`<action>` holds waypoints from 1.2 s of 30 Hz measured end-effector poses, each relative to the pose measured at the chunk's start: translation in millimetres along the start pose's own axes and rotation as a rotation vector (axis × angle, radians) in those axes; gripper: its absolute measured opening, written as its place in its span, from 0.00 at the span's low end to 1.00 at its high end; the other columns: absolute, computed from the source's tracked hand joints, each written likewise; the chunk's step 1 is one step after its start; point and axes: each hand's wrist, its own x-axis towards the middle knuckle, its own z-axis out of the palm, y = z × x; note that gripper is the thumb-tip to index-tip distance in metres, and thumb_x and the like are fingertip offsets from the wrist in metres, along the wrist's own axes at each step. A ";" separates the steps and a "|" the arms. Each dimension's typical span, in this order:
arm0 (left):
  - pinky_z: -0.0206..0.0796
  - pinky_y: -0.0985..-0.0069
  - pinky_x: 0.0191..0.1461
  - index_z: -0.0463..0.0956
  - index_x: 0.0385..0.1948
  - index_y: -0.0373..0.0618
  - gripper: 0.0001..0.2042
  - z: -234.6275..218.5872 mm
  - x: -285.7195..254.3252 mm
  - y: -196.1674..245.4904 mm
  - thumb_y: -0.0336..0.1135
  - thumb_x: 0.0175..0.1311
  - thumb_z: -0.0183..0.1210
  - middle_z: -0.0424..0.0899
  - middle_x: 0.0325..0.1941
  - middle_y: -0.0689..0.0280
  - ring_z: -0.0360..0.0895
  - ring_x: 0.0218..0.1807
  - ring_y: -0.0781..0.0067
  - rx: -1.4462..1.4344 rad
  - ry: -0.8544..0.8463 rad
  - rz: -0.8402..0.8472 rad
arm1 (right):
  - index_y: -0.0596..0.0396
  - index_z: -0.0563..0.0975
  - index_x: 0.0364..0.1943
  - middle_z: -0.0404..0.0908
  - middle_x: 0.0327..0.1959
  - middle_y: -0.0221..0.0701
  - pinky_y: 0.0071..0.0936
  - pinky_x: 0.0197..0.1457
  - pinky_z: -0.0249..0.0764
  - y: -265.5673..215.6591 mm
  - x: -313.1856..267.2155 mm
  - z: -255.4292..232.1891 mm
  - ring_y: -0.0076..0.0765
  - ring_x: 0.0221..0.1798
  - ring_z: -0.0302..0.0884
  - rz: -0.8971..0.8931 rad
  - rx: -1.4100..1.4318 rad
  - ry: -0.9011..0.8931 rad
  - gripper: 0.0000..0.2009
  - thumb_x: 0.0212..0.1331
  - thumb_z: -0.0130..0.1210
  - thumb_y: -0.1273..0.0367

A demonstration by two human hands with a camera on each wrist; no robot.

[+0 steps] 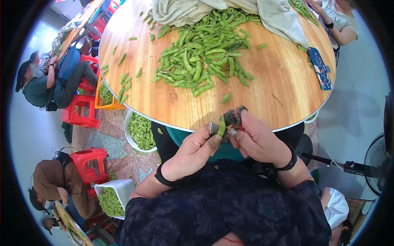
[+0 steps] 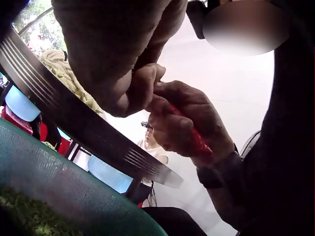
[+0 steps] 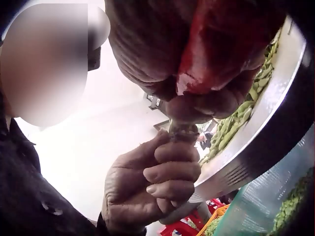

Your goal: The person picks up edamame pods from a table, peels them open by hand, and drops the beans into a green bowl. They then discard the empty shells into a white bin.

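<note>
A green pod (image 1: 221, 126) is pinched between thumb and finger of the left hand (image 1: 199, 148), which wears a metal cap on one finger. Right beside it, the right hand (image 1: 259, 137) has its fingers curled round a red-handled tool (image 1: 241, 128), its working end hidden by the fingers. Dark wrapping (image 1: 234, 116) covers a right-hand finger. In the left wrist view the red handle (image 2: 194, 137) shows in the right hand (image 2: 192, 118); in the right wrist view the red handle (image 3: 211, 49) lies in the near hand, above the left hand (image 3: 152, 182).
A pile of pods (image 1: 197, 57) lies on the round wooden table (image 1: 143, 102), with a cloth (image 1: 184, 12) behind and a dark blue patterned item (image 1: 320, 69) at the right. Under the hands is a green basket (image 2: 74, 182). A white basin of pods (image 1: 140, 131) stands left; a fan (image 1: 375, 164) right.
</note>
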 end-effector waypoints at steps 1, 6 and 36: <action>0.61 0.81 0.33 0.70 0.42 0.43 0.07 0.1 1.1 -4.7 0.34 0.72 0.45 0.68 0.27 0.73 0.64 0.28 0.83 -0.001 0.001 -0.005 | 0.59 0.64 0.36 0.72 0.23 0.40 0.37 0.30 0.67 -1.2 0.6 0.1 0.51 0.27 0.73 0.064 0.053 -0.025 0.05 0.58 0.45 0.74; 0.64 0.70 0.32 0.71 0.37 0.41 0.04 -0.3 3.9 -5.1 0.31 0.66 0.52 0.71 0.24 0.60 0.73 0.28 0.61 0.494 0.110 0.282 | 0.59 0.63 0.36 0.71 0.23 0.39 0.37 0.31 0.67 -3.2 2.8 -2.0 0.47 0.25 0.69 0.125 0.182 -0.057 0.05 0.58 0.45 0.73; 0.55 0.75 0.23 0.70 0.32 0.41 0.11 2.0 14.0 -5.8 0.39 0.62 0.58 0.66 0.20 0.67 0.63 0.18 0.71 0.307 0.090 0.343 | 0.53 0.68 0.39 0.67 0.19 0.25 0.15 0.11 0.59 -1.3 5.1 6.8 0.18 0.10 0.60 0.236 0.826 -0.072 0.08 0.62 0.36 0.75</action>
